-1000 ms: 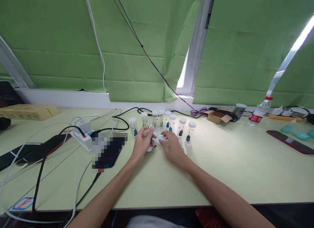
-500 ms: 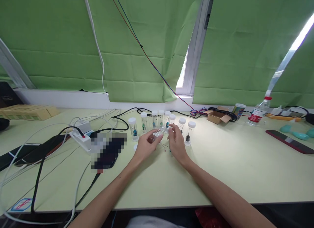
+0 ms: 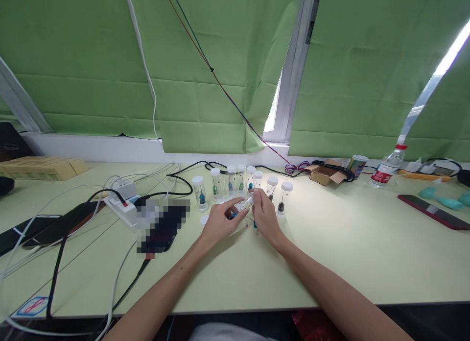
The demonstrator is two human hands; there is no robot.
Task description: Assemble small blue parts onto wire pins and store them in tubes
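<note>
A clear tube [image 3: 246, 201] lies tilted between my hands. My left hand [image 3: 221, 224] is closed around its lower left end, with a bit of blue showing beside the fingers. At the upper right end, the fingers of my right hand [image 3: 266, 215] are closed on the tube, partly hiding it. Just beyond my hands stand several clear tubes with white caps, among them one with a blue piece inside [image 3: 200, 194] and one with a dark piece [image 3: 284, 200]. A small blue piece [image 3: 255, 224] lies under my right hand. A white cap [image 3: 204, 219] rests left of my left hand.
To the left are a power strip [image 3: 123, 211], tangled cables and a dark phone [image 3: 171, 228]. A small cardboard box [image 3: 323, 174], a water bottle [image 3: 387, 168] and a red-edged phone [image 3: 433, 211] lie to the right. Green blinds hang behind the table.
Both hands have shifted slightly, and the tube sits a little lower. My right fingers have come down onto its upper end. Blue now shows at my left fingers.
</note>
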